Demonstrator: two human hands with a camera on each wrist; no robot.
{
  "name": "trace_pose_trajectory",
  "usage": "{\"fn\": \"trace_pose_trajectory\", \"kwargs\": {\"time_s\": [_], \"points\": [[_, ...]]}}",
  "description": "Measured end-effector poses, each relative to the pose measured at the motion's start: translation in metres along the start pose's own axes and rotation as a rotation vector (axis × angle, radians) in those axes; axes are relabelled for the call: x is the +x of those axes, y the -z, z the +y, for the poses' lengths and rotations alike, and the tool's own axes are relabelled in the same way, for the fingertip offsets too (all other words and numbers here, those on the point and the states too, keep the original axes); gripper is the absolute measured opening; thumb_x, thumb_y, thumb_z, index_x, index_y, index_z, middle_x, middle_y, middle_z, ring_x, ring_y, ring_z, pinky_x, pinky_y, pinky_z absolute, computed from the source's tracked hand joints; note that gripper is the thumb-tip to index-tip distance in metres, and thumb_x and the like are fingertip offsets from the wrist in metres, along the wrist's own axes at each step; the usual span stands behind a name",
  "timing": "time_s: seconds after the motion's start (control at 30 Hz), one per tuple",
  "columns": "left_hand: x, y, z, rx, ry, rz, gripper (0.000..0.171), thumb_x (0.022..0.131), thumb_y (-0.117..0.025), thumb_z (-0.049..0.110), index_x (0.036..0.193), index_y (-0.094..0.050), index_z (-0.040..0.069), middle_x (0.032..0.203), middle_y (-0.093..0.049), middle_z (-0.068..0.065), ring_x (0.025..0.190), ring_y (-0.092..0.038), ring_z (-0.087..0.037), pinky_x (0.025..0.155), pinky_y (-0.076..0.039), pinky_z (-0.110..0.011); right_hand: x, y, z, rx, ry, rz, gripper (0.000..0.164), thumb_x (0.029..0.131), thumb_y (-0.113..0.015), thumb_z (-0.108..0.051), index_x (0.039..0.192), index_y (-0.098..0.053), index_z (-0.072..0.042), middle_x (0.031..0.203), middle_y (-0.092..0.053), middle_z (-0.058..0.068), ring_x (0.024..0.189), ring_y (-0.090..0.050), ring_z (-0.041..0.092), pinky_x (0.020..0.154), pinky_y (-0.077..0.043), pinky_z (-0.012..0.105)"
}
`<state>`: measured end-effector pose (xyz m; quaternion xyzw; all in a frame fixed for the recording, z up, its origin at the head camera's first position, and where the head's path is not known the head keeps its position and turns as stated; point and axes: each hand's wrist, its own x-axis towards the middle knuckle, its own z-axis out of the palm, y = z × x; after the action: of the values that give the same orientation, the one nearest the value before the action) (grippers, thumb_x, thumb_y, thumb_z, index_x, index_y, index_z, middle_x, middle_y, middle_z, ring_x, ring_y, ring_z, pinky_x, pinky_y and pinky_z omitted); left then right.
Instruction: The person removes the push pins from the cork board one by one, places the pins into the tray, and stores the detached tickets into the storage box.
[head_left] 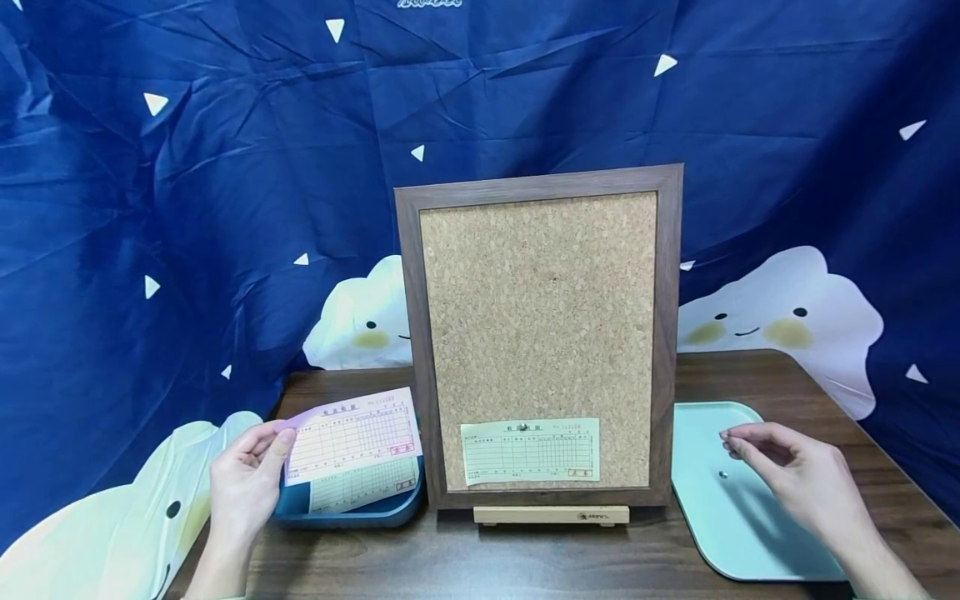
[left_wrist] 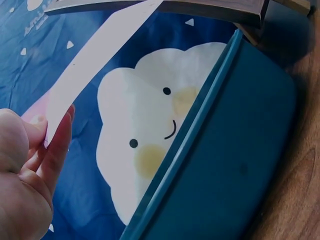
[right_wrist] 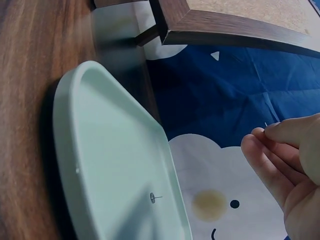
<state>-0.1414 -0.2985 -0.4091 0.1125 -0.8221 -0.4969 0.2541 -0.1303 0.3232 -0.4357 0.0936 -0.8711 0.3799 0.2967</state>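
Observation:
My left hand pinches the left edge of a pink-white printed receipt slip between thumb and fingers. The slip is held above a blue tray, where a green receipt slip lies partly hidden beneath it. On the right, my right hand pinches a thumbtack whose thin point sticks out past the fingertips; its head is hidden by them. Between the hands stands a framed corkboard. Another green receipt slip is fixed low on it by a thumbtack at its top edge.
Under my right hand lies a mint-green tray holding one thumbtack, point upward. A small wooden stand supports the corkboard on the dark wood table. A blue curtain with cloud shapes hangs behind.

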Motion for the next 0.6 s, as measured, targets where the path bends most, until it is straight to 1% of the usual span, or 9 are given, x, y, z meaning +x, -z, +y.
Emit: {"fn": "trace_pose_trajectory", "kwargs": {"time_s": [0.1,0.13,0.23,0.33,0.4,0.6], "points": [[0.001,0.000,-0.003,-0.003,-0.004,-0.005,0.023,0.105,-0.071,0.012,0.120,-0.076,-0.005,0.086,-0.073,0.025,0.074,-0.065,0.011,0.067,-0.052,-0.008,-0.001,-0.001,0.003,0.006,0.005,-0.004,0.022,0.084,-0.080,0.016,0.097,-0.080,-0.002,0.090,-0.069,-0.042,0.080,-0.063,-0.026,0.068,-0.048,0.001],[0.001,0.000,-0.004,-0.001,-0.002,-0.006,0.023,0.105,-0.071,0.012,0.120,-0.076,-0.005,0.086,-0.074,0.023,0.074,-0.065,0.011,0.067,-0.052,-0.008,-0.001,-0.001,0.005,0.012,0.007,-0.004,0.023,0.083,-0.080,0.017,0.097,-0.079,-0.002,0.090,-0.069,-0.042,0.081,-0.063,-0.026,0.069,-0.048,0.001],[0.001,0.000,-0.007,-0.009,0.009,-0.013,0.023,0.105,-0.071,0.011,0.121,-0.075,-0.006,0.083,-0.071,0.028,0.073,-0.064,0.012,0.067,-0.051,-0.008,-0.003,-0.003,0.010,0.019,-0.001,-0.012,0.024,0.082,-0.080,0.019,0.096,-0.079,-0.001,0.092,-0.068,-0.043,0.082,-0.063,-0.026,0.070,-0.048,0.000],[0.001,0.000,-0.009,-0.020,0.022,-0.026,0.023,0.106,-0.070,0.010,0.121,-0.075,-0.006,0.081,-0.070,0.029,0.072,-0.064,0.011,0.066,-0.052,-0.009,-0.004,-0.004,0.013,0.001,-0.016,-0.022,0.024,0.083,-0.080,0.018,0.097,-0.080,-0.001,0.093,-0.067,-0.046,0.082,-0.062,-0.028,0.070,-0.047,0.000],[0.001,0.000,-0.012,-0.033,0.020,-0.038,0.024,0.106,-0.069,0.010,0.121,-0.074,-0.008,0.078,-0.067,0.033,0.071,-0.064,0.010,0.066,-0.052,-0.009,-0.005,-0.004,0.014,-0.024,-0.027,-0.033,0.022,0.084,-0.081,0.014,0.098,-0.080,-0.003,0.091,-0.067,-0.046,0.081,-0.061,-0.028,0.069,-0.047,0.000],[0.001,-0.001,-0.018,-0.020,0.023,-0.068,0.023,0.106,-0.069,0.011,0.120,-0.074,-0.007,0.079,-0.072,0.022,0.069,-0.065,0.006,0.063,-0.053,-0.012,-0.009,-0.004,0.019,-0.077,-0.063,-0.063,0.020,0.085,-0.083,0.008,0.099,-0.082,-0.006,0.087,-0.069,-0.040,0.080,-0.058,-0.030,0.068,-0.046,0.000]]}}
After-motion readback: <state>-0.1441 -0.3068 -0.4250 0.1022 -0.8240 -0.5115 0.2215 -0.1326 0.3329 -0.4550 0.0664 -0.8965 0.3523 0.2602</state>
